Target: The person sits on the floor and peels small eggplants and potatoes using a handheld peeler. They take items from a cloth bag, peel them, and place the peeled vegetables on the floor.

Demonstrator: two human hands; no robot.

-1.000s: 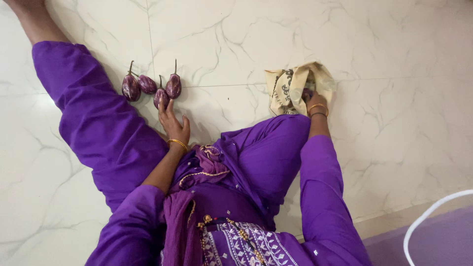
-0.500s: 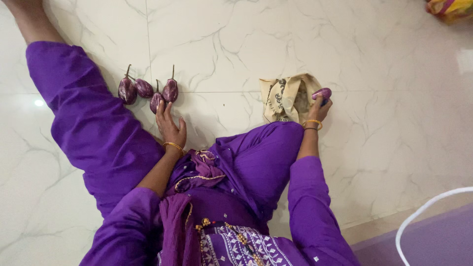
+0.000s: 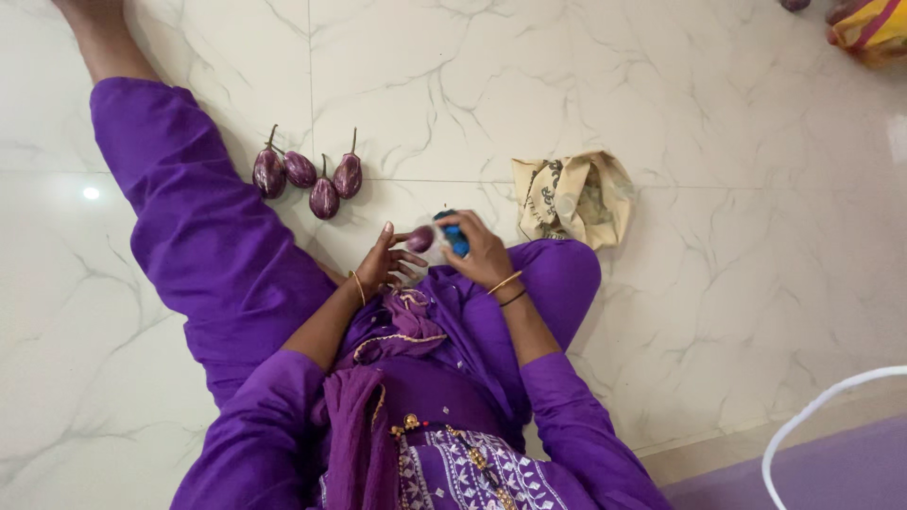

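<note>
Sitting on a marble floor (image 3: 661,312), a person holds a small eggplant (image 3: 419,238) in the left hand (image 3: 385,263); the right hand (image 3: 480,253) grips a blue-handled tool (image 3: 453,232). Four eggplants (image 3: 309,174) lie far left, a cloth bag (image 3: 573,195) right.

Glossy white marble floor (image 3: 661,85) with grey veins reflects light. Four smooth, shiny purple eggplants (image 3: 310,177) lie on it. A beige printed cloth bag (image 3: 573,196) looks soft, matt and crumpled. Purple cloth trousers (image 3: 208,236) appear matt.
</note>
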